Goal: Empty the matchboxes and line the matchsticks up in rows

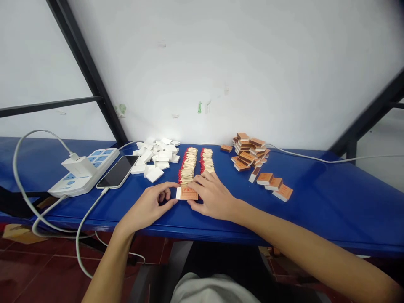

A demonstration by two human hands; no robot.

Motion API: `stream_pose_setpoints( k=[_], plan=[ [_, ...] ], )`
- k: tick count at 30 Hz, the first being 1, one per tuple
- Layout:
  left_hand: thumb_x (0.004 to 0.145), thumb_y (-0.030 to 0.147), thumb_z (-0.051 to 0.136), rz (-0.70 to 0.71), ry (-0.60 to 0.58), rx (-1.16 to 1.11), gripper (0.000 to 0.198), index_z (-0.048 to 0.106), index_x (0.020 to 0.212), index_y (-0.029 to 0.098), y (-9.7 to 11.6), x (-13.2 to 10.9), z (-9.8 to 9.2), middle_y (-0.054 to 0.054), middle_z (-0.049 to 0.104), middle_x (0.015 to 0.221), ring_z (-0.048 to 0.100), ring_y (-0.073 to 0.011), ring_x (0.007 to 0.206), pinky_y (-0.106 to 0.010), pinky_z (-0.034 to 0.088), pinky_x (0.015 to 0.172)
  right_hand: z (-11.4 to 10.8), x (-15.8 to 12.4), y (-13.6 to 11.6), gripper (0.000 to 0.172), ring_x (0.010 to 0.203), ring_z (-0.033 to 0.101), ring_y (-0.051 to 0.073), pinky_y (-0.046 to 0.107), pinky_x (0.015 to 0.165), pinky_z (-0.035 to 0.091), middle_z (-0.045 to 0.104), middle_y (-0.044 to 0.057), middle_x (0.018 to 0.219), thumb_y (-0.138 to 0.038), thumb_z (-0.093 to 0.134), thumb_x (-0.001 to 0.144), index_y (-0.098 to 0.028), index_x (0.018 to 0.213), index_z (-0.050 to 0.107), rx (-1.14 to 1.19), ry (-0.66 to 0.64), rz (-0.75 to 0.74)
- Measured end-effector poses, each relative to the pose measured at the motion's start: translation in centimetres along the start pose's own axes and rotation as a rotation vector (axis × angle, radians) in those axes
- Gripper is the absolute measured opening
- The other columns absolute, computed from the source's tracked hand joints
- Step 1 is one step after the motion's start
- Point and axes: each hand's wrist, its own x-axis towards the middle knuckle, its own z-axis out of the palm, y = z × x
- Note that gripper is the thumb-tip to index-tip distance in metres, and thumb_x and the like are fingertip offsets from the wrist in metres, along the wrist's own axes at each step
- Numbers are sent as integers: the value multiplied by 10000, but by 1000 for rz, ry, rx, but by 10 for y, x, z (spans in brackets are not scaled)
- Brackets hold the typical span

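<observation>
An orange matchbox (189,193) with dark printing lies near the front edge of the blue table, its white inner tray showing at the left end. My left hand (153,202) has thumb and index finger at that white end, the other fingers curled in. From the right, my right hand (213,195) grips the box's other end between thumb and fingers. Just behind the box runs a row of red-tipped matches (188,165). A second row of matches (206,159) lies beside it, its near part hidden by my right hand.
White box pieces (156,155) are heaped at back left, orange matchboxes (248,153) at back right. Three matchboxes (274,184) lie in front of that pile. A phone (117,171) and a power strip (83,172) with cables are at left. A wall stands behind.
</observation>
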Motion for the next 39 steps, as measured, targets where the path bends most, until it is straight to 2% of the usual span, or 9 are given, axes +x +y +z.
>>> stream_pose_setpoints(
  k=[9, 20, 30, 34, 37, 39],
  plan=[
    [927, 389, 597, -1, 0, -7, 356, 598, 1248, 234, -2, -1, 0, 22, 599, 825, 533, -123, 705, -236, 449, 660, -9, 0, 0, 352, 1002, 487, 266, 414, 878, 357, 649, 112, 1058, -380, 583, 921, -125, 1143, 680, -12, -78, 23],
    [921, 405, 596, -27, -23, -6, 398, 591, 1278, 229, -5, 1, -2, 10, 634, 849, 553, -128, 703, -242, 464, 647, -17, -3, 2, 325, 1000, 474, 253, 398, 853, 328, 648, 98, 1053, -370, 607, 910, -147, 1129, 693, 9, -97, 41],
    [932, 410, 584, -45, -23, -19, 411, 578, 1298, 223, -5, 0, -3, 4, 638, 869, 560, -130, 714, -246, 464, 649, -36, -11, 19, 340, 977, 497, 261, 394, 827, 359, 651, 108, 1037, -330, 635, 879, -167, 1175, 684, 75, -93, 8],
    [929, 385, 588, -44, -18, -16, 391, 582, 1287, 226, -4, -1, -3, 5, 637, 877, 550, -126, 711, -243, 458, 650, -54, -9, 44, 347, 981, 537, 266, 406, 867, 405, 660, 112, 1057, -333, 619, 889, -174, 1195, 660, 73, 42, 71],
    [926, 390, 588, -39, -18, -16, 372, 599, 1260, 227, -4, -1, -4, 4, 636, 870, 547, -126, 708, -242, 454, 643, -73, -9, 82, 304, 1009, 579, 276, 410, 889, 427, 678, 111, 1090, -376, 584, 912, -194, 1144, 659, 23, 243, 243],
    [921, 392, 588, -34, -15, -13, 362, 611, 1241, 223, -4, -1, -5, 1, 637, 859, 546, -128, 704, -243, 453, 637, -82, -14, 112, 306, 987, 596, 281, 396, 838, 440, 689, 108, 1084, -410, 553, 922, -203, 1122, 657, -52, 290, 403]
  ],
)
